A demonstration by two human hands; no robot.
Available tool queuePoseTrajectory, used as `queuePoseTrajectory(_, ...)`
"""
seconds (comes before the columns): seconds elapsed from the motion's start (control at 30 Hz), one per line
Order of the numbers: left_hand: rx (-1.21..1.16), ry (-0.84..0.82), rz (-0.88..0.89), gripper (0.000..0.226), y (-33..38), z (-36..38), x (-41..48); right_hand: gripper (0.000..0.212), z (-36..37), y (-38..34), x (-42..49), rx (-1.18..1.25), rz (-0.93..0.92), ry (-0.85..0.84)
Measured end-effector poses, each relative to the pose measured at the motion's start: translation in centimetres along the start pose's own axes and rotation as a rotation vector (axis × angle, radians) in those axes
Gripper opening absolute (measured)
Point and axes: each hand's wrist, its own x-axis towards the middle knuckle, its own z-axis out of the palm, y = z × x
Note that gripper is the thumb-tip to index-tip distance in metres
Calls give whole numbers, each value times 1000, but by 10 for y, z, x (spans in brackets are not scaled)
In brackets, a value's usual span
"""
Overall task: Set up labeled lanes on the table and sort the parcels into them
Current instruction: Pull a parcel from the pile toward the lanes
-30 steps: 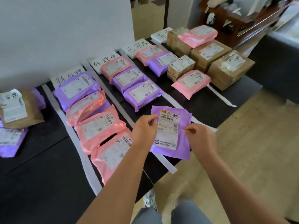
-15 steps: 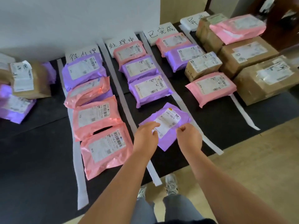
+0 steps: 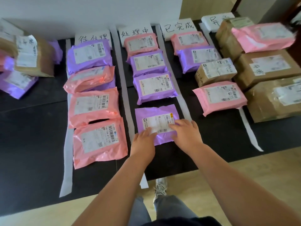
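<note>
1. Far left, off the lanes, there's a blurred heap: a brown parcel (image 3: 35,57) with a white label and purple mailers around it. I can't count that heap.
2. Four white strips (image 3: 66,160) run front to back over the black surface (image 3: 32,144), and four handwritten white signs (image 3: 179,27) stand along the far edge.
3. First lane has four mailers on top. One purple sits at the far end, then come three pink ones (image 3: 93,106) towards the near edge. A purple edge peeks out from under the first of the pink ones.
4. Second lane holds four: one pink mailer at the far end, then three purple. The nearest is the purple mailer (image 3: 154,115). It lies flat between two strips, glossy and creased, with its white barcode label face up and an orange mark at the label's corner.
5. The left hand (image 3: 143,141) lies flat on its near edge, fingers straight, their tips on the label.
6. The right hand (image 3: 187,134) sits just beside it, fingers spread and pressing the label's right part. Neither hand grips anything.
7. Third lane has four: pink, purple, a small brown box (image 3: 215,71), then pink again.
8. Far right lane shows three large brown boxes (image 3: 267,67), with one pink mailer (image 3: 263,36) lying on top at the far end.
</note>
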Motion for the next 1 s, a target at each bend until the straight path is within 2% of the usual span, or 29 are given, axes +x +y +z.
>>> queuePoseTrajectory(0.1,-1,-12,-11,62,-4,-4,9,57,3,2,9,-41,4,-69)
queuePoseTrajectory(0.27,-8,-37,-18,64,-2,-7,17,65,2,4,21,-63,11,-63)
queuePoseTrajectory(0.47,24,-78,-50,70,-3,-5,15,64,-5,6,27,-55,-8,-87)
queuePoseTrajectory(0.63,55,-57,-69,67,-2,-11,8,59,-9,6,16,53,7,-18)
queuePoseTrajectory(1.0,-199,266,-135,57,-6,-56,-37,40,-29,-27,-13,220,-48,268)
